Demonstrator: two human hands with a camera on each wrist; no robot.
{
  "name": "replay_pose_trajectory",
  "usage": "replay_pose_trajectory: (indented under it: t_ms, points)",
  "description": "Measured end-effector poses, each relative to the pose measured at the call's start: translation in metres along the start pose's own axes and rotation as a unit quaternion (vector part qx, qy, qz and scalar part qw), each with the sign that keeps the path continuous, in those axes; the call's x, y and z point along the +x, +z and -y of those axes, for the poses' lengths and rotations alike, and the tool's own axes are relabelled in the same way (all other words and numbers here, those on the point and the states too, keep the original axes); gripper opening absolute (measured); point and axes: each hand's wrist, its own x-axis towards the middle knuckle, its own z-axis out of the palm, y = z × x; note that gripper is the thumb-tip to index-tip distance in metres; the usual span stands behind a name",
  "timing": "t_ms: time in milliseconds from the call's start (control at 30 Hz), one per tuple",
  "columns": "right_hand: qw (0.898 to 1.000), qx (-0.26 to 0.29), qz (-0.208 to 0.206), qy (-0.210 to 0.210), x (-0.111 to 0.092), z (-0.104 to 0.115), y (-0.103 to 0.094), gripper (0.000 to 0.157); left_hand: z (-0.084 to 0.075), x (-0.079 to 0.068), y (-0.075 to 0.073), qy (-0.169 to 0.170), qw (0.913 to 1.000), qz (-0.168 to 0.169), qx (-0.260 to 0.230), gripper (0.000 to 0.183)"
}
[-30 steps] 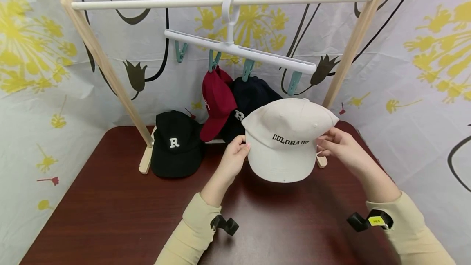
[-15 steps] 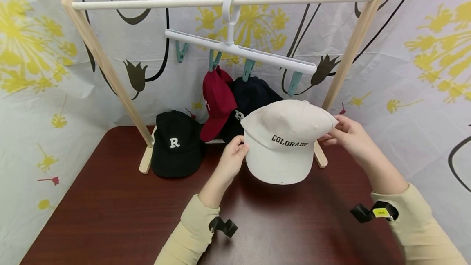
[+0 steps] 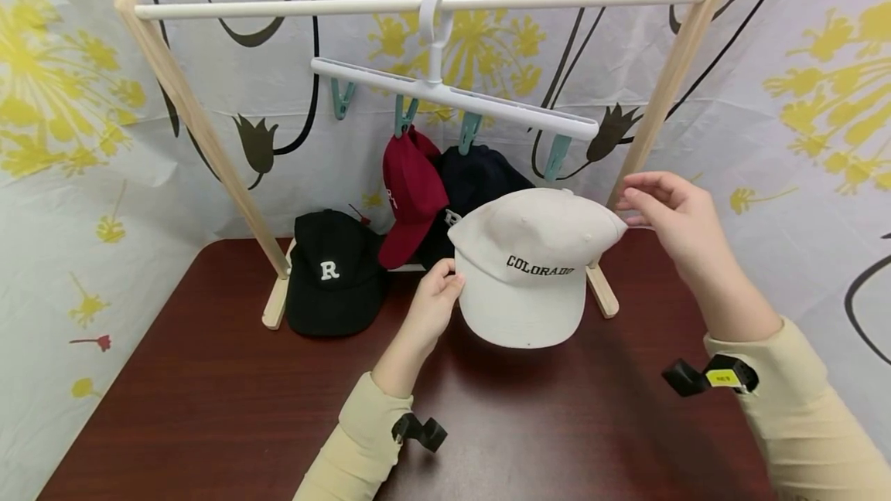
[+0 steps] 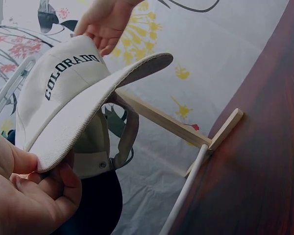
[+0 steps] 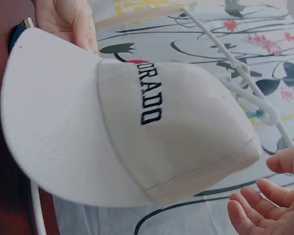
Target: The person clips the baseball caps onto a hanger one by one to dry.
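A white baseball cap lettered COLORADO is held up over the table, brim toward me. My left hand pinches the brim's left edge between thumb and fingers, as the left wrist view shows with the brim close up. Beside the crown's right end is my right hand, apart from the cap with its fingers loosely bent and nothing between them; the right wrist view shows the gap between these fingers and the crown. Above the cap hangs a white hanger, and its rightmost green clip holds nothing.
A red cap and a navy cap hang from the middle clips. On the table, a black cap with a white R sits by the rack's left foot. The wooden rack's right post stands behind my right hand.
My right hand has let go of the cap's right side and moved up and right. The cap has shifted slightly left, still pinched by my left hand.
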Motion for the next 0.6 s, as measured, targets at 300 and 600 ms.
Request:
replay_pose_trajectory:
  t_ms: [300, 600]
  points:
    - [0.99, -0.139, 0.008, 0.021, 0.015, 0.022, 0.014, 0.038, 0.002, -0.002, -0.001, 0.003, 1.0, -0.007, -0.005, 0.018]
    - [0.985, -0.163, 0.041, 0.047, 0.031, 0.035, 0.026, 0.051, 0.004, -0.002, -0.003, -0.006, 0.9999, -0.015, -0.005, 0.02]
